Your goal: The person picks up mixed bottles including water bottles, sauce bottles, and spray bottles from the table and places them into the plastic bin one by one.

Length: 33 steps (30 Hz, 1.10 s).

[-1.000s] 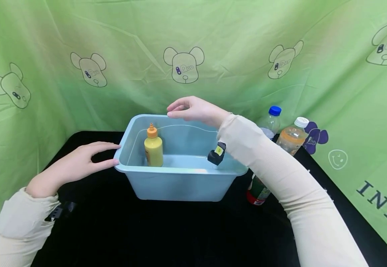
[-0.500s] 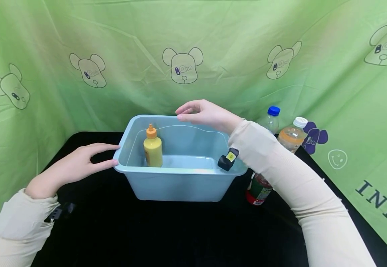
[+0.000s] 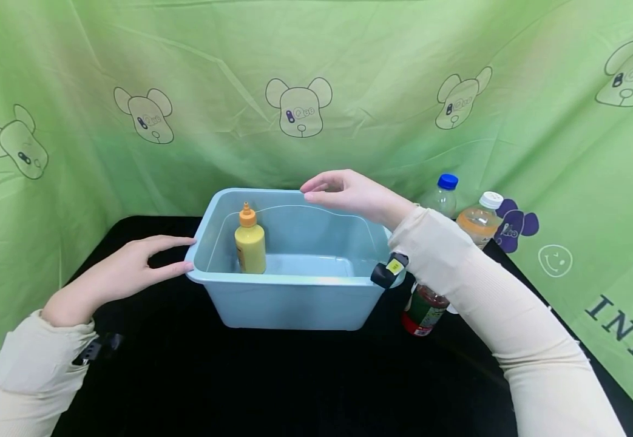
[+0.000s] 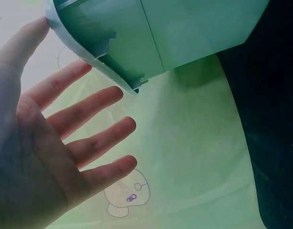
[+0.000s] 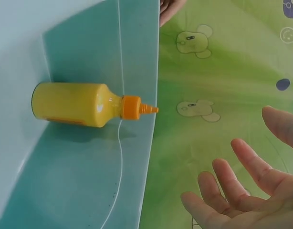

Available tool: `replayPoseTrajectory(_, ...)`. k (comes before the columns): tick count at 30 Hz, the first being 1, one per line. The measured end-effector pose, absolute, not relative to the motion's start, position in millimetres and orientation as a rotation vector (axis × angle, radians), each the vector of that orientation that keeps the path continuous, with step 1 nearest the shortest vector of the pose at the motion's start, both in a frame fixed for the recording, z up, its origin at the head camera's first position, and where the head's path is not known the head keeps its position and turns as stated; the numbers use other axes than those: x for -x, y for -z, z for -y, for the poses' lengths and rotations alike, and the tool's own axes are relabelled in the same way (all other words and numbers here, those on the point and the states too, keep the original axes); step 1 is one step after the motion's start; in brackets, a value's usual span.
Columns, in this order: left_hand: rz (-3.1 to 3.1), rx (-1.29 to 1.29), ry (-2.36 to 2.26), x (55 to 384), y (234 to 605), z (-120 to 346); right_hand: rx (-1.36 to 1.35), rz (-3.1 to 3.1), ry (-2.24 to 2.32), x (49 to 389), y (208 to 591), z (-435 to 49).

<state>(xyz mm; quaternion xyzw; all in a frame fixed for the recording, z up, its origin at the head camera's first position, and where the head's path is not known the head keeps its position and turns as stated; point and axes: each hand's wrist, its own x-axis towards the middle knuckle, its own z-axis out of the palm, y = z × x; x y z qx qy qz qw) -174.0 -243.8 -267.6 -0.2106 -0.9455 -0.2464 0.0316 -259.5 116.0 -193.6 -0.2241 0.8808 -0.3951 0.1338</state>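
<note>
A light blue plastic tub (image 3: 294,303) stands on the black table. Inside it, toward the left end, a yellow squeeze bottle (image 3: 251,247) with an orange nozzle cap stands upright. My left hand (image 3: 130,267) touches the tub's left rim with thumb and fingertips, its fingers nearly straight. In the left wrist view these fingers (image 4: 96,129) are spread below the tub's rim. Over the tub's back right part hovers my right hand (image 3: 357,194), fingers loosely bent. The right wrist view shows that hand's fingers (image 5: 223,186) relaxed and holding nothing, apart from the bottle.
To the right of the tub stand a bottle with a blue cap (image 3: 447,191), a white-capped bottle of orange liquid (image 3: 477,223) and a red-and-green labelled bottle (image 3: 424,311), partly behind the right sleeve (image 3: 474,285). A green printed cloth (image 3: 212,79) hangs behind the table.
My right hand has drawn back to the right and slightly nearer, away from the yellow bottle. My left hand, the tub and the bottle hold their places.
</note>
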Motion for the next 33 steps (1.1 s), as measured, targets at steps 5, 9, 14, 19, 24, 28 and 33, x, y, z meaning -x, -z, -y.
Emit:
replayPoseTrajectory(5, 2.91, 0.648, 0.764, 174, 269, 244, 0.646, -2.555, 1.157, 258, 196, -122)
replayPoseTrajectory(9, 2.905, 0.65, 0.768, 175, 269, 244, 0.639, -2.549, 1.167, 256, 198, -127)
replayPoseTrajectory(14, 2.899, 0.653, 0.767, 175, 269, 245, 0.659, -2.547, 1.187, 254, 200, -133)
replayPoseTrajectory(19, 2.902, 0.651, 0.771, 175, 270, 245, 0.646, -2.549, 1.199, 250, 201, -140)
replayPoseTrajectory(24, 2.904, 0.649, 0.775, 175, 269, 245, 0.622, -2.548, 1.206, 247, 202, -146)
replayPoseTrajectory(28, 2.904, 0.648, 0.774, 175, 270, 245, 0.611, -2.534, 1.221, 244, 203, -149)
replayPoseTrajectory(33, 2.908, 0.646, 0.773, 175, 270, 245, 0.614, -2.536, 1.23, 239, 206, -153)
